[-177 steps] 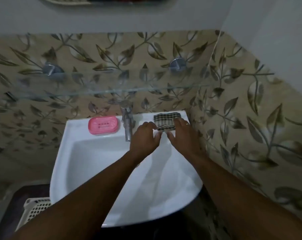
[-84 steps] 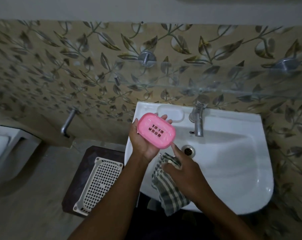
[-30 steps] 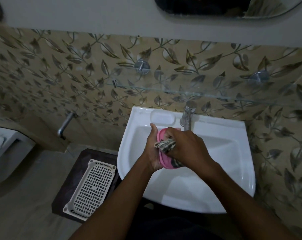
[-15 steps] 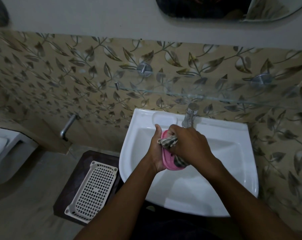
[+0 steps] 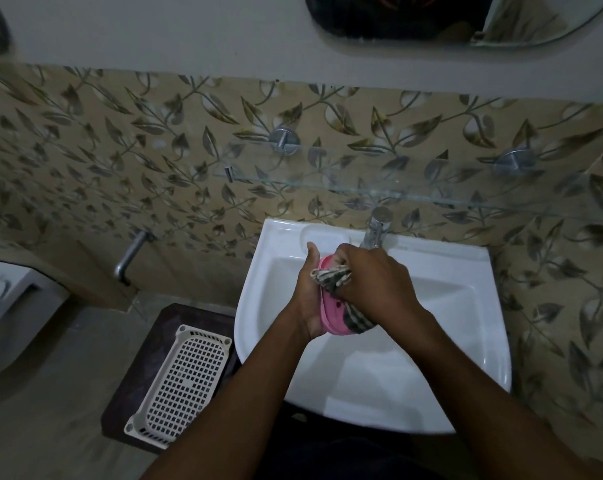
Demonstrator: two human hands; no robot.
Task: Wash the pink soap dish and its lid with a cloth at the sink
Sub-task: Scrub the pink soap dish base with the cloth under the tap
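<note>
Over the white sink (image 5: 466, 341), my left hand (image 5: 308, 296) grips the pink soap dish (image 5: 331, 315) on edge, thumb pointing up. My right hand (image 5: 376, 284) presses a bunched checked cloth (image 5: 331, 276) against the dish's face. A tail of the cloth (image 5: 357, 319) hangs below my right palm. Most of the dish is hidden between my hands; I cannot tell dish from lid. The tap (image 5: 374, 233) stands just behind my right hand, and no water is visible from it.
A glass shelf (image 5: 345, 190) juts from the leaf-patterned wall above the tap. A white perforated basket (image 5: 180, 379) lies on a dark stand left of the sink. A metal wall tap (image 5: 128, 254) sticks out at left, and a mirror (image 5: 449, 19) hangs above.
Since the earliest frames I have lifted the pink dish from the sink's ledge and picked up the cloth. Over the last second my right hand keeps the cloth on the dish, shifting slightly.
</note>
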